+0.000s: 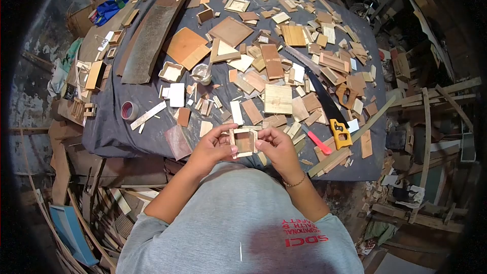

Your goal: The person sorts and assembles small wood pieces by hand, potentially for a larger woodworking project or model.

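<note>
A small square wooden frame (245,142) with a brown inner panel is held up between my two hands at the table's front edge. My left hand (215,144) grips its left side, thumb on the near face and fingers behind. On the right side, my right hand (275,148) pinches the frame between thumb and fingers. Just beyond the hands lie a narrow white piece (237,113) and a brown wooden piece (251,112). A square light wood block (278,99) rests farther back.
Many wood offcuts cover the dark cloth (116,122). A yellow-handled saw (341,133), a wooden-handled saw (347,95) and a red-handled tool (319,143) lie right. A tape roll (129,111), a cup (201,74) and long boards (154,35) lie left.
</note>
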The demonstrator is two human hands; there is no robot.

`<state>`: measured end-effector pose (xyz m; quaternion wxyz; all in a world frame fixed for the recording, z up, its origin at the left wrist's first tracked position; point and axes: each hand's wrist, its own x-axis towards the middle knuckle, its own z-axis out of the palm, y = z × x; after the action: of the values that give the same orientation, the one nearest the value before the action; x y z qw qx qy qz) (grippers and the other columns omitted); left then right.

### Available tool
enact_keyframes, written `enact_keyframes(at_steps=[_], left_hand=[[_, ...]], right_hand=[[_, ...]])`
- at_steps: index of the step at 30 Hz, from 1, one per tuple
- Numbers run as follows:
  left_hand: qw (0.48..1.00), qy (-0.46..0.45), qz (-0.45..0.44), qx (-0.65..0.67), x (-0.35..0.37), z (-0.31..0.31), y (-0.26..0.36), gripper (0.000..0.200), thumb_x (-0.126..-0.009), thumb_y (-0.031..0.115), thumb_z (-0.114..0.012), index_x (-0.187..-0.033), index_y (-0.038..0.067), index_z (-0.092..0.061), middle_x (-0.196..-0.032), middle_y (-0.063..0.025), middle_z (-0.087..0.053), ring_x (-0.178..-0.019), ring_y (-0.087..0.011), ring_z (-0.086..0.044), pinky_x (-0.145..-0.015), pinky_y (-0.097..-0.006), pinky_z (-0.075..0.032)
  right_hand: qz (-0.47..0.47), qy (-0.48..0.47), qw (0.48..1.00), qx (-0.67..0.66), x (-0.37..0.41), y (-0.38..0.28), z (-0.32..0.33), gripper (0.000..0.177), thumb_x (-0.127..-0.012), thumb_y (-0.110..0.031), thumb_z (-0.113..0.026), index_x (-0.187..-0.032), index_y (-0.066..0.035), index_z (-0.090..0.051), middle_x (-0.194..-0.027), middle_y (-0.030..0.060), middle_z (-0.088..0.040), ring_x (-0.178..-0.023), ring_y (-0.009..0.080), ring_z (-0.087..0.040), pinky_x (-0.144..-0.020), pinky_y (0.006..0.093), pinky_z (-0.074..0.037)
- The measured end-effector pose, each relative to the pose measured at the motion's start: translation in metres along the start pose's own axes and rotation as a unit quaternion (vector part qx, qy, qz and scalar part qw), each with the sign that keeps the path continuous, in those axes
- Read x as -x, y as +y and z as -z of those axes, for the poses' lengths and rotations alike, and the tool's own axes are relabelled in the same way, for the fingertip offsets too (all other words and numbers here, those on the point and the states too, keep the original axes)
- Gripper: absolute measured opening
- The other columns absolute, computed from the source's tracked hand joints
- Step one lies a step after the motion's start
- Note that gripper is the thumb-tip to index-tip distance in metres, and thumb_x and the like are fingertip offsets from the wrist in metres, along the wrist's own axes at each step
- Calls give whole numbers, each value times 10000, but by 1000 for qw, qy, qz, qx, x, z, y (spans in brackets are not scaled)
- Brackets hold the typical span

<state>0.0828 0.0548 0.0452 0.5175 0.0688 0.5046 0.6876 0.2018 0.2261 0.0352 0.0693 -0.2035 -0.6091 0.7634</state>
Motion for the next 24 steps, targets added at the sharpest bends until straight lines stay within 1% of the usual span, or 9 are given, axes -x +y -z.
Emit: enact_keyframes(at_steps=[1, 4, 13, 19, 24], left_hand=[[1000, 4, -1, -1, 0, -1, 0, 540, -817, 38, -656, -1316, 51, -453, -1079, -78, -604, -862, -134, -609, -730, -290, -560], [1000, 7, -3, -8, -1, 0, -2, 536, -817, 28, -655, -1315, 47, -456, -1067, -80, -606, -853, -131, -609, -729, -287, -559], [1000, 10, -10, -25, -2, -1, -1, 522, -814, 19, -656, -1302, 47, -474, -1046, -75, -609, -839, -120, -606, -729, -274, -554], [1000, 14, -5, -26, -4, 0, -3, 524, -810, 32, -659, -1301, 50, -477, -1052, -68, -611, -843, -120, -605, -735, -275, -551], [999, 17, -2, -30, -5, 0, -4, 518, -810, 42, -659, -1295, 51, -480, -1058, -68, -604, -851, -126, -608, -738, -281, -552]], right_hand=[[1, 7, 1000, 9, 0, 0, 0, 142, -837, -67, -643, -942, 19, -599, -811, 19, -607, -747, 79, -561, -690, 225, -458], [3, 18, 999, 42, 0, 0, 0, 130, -829, -69, -651, -916, 22, -618, -807, 26, -623, -745, 82, -566, -687, 231, -462], [4, 30, 996, 88, -2, -4, -1, 124, -825, -70, -655, -906, 18, -627, -806, 30, -636, -731, 82, -571, -675, 234, -466], [4, 30, 997, 66, -3, -7, -1, 114, -825, -68, -657, -896, 13, -618, -794, 26, -633, -724, 78, -571, -672, 231, -467], [14, 34, 996, 77, -3, -2, 2, 109, -822, -68, -658, -885, 13, -621, -786, 25, -632, -725, 80, -572, -676, 235, -470]])
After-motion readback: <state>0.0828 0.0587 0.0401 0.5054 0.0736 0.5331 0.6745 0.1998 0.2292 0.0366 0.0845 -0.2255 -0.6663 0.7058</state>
